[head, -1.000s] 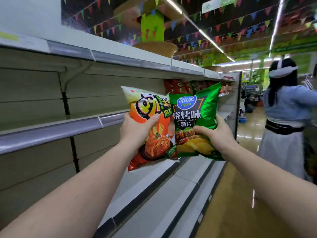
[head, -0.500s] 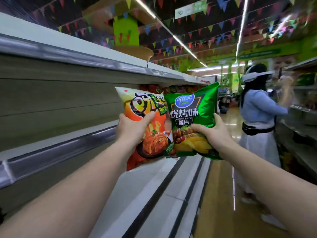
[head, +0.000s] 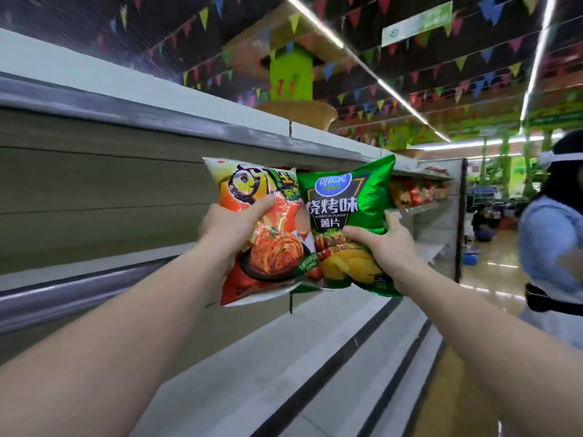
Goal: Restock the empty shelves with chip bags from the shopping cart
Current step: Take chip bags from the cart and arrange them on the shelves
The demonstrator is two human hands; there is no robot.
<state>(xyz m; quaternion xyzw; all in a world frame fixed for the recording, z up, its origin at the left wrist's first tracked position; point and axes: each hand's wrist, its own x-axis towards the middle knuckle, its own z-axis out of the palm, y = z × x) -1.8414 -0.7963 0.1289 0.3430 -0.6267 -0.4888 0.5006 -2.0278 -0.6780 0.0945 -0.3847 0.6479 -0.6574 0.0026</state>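
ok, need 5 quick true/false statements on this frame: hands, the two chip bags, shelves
1. The left hand grips the orange chip bag. True.
2. The right hand is empty. False: it grips the green chip bag.
3. Both bags already stand on a shelf. False: both are held up in the air in front of the shelves.
4. The green bag's left edge overlaps the orange bag. True.
5. The shelf section directly behind the left arm is packed with bags. False: no bags show there; stocked red bags appear only farther down the aisle.
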